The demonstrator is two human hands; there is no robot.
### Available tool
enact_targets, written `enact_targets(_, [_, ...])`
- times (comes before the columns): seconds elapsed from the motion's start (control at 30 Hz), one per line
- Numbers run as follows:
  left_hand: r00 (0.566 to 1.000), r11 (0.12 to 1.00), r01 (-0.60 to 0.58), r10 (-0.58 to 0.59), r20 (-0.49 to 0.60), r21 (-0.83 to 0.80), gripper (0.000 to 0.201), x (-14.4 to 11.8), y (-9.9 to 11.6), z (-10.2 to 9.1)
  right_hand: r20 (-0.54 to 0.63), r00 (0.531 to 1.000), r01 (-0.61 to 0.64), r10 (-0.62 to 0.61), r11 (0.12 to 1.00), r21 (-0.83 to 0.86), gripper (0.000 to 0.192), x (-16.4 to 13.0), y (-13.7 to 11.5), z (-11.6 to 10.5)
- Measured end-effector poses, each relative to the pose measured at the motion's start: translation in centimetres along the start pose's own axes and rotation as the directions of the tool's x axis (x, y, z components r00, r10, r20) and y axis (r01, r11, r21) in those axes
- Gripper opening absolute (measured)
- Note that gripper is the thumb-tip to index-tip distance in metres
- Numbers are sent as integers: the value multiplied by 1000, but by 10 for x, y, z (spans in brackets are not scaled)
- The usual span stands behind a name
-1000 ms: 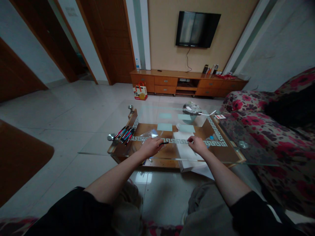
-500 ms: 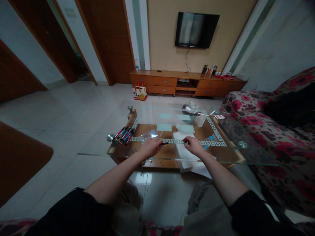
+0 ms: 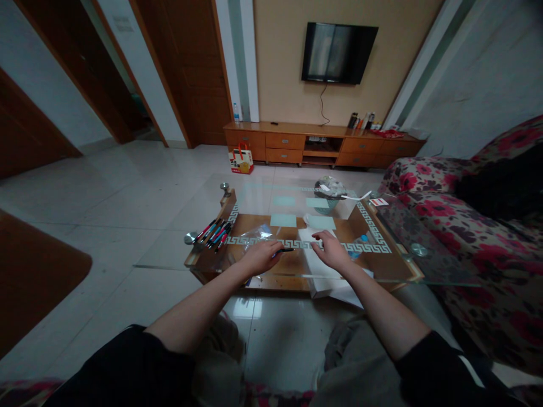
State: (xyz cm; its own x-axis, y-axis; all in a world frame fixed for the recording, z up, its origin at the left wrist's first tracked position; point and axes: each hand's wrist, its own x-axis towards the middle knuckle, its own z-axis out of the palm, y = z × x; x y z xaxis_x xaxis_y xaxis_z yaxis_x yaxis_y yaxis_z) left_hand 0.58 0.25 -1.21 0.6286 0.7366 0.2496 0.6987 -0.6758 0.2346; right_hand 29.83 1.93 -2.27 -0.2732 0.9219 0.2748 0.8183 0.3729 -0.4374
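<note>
Above the front part of the glass coffee table (image 3: 169, 249), my left hand (image 3: 262, 257) grips a dark pen (image 3: 287, 250) whose end sticks out to the right. My right hand (image 3: 330, 250) is a short way right of the pen, thumb and fingers parted, with nothing seen between them. Several pens (image 3: 215, 232) with red, blue and black parts lie in a row at the table's left. A crumpled clear plastic bag (image 3: 257, 233) lies just behind my left hand. White paper or a white box (image 3: 316, 271) shows under the glass below my right hand.
A bottle with a blue cap (image 3: 362, 242) shows right of my right hand. At the far right of the table are a lined basket (image 3: 330, 189) and a red-and-white card (image 3: 379, 202). A flowered sofa (image 3: 475, 226) borders the right side.
My right hand has opened, its thumb and fingers moving apart, and it has shifted slightly left. The pen in my left hand has shifted slightly, pointing a little more level.
</note>
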Motion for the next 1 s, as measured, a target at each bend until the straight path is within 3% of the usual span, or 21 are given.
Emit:
enact_targets(0.1, [999,998,-44,45,15,-48,23,1,1,2,-18,997,73,-72,996,60,24,-1,-28,-4])
enact_targets(0.3, [995,993,-94,96,17,-64,32,2,2,5,133,974,173,-182,982,76,39,-5,-60,6])
enact_targets(0.47, [994,991,-113,113,1,-76,26,3,2,5,183,960,194,-211,975,108,39,-4,-60,11])
enact_targets(1.0, [996,996,-88,89,12,-14,28,4,2,2,157,960,214,-232,969,125,30,-1,-56,11])
